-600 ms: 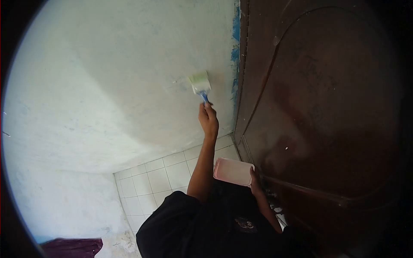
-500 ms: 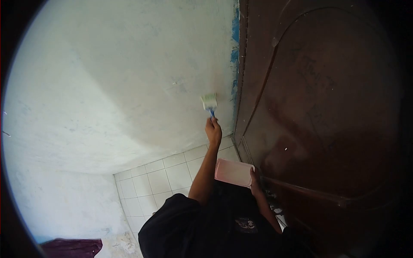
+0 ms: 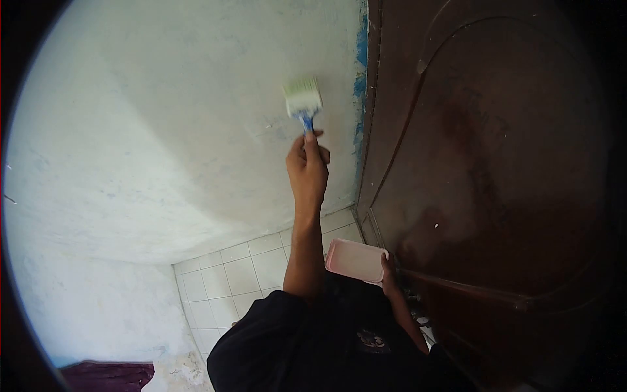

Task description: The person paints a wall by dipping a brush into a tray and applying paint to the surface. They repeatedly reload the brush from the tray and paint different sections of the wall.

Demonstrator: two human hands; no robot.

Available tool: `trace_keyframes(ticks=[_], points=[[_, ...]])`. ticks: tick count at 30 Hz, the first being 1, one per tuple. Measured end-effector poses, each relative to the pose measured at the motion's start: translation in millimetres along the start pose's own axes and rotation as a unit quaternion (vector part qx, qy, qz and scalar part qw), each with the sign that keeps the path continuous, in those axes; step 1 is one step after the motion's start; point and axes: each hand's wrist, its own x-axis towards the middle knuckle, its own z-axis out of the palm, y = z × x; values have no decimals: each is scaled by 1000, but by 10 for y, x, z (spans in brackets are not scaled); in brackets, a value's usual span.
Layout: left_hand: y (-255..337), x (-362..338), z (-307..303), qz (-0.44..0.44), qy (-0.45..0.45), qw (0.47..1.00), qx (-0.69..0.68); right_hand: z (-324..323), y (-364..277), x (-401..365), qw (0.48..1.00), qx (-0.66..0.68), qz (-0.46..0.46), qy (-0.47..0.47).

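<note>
My left hand (image 3: pixel 308 163) is closed around the blue handle of a wide paintbrush (image 3: pixel 304 101), thumb on the near side. The brush points upward at the pale wall (image 3: pixel 215 98), its bristles whitish with a greenish tip, a little blurred. Lower down, close to my body, my right hand (image 3: pixel 388 273) grips the right edge of a shallow pink container (image 3: pixel 356 259). Pale liquid that looks like paint lies in the container. The fingers beneath it are hidden.
A dark brown door (image 3: pixel 483 163) stands close on the right, with a strip of blue paint (image 3: pixel 360 85) along its frame. White floor tiles (image 3: pixel 251 271) lie below the wall. At the lower left is a dark purple cloth (image 3: pixel 108 377).
My left hand has moved the paintbrush upward and slightly left along the wall, and my arm reaches higher. The container in my right hand has barely moved.
</note>
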Motion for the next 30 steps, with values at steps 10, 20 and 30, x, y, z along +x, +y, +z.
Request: trace_keyframes(ticks=[10, 20, 30], points=[[-1129, 234, 379, 74, 10, 997, -3, -71, 107, 7, 1000, 22, -8, -10], [-3721, 37, 371, -298, 2, 953, 60, -73, 227, -31, 995, 77, 63, 7], [-2044, 122, 676, -94, -23, 995, 3, -107, 151, 0, 999, 17, 33, -15]])
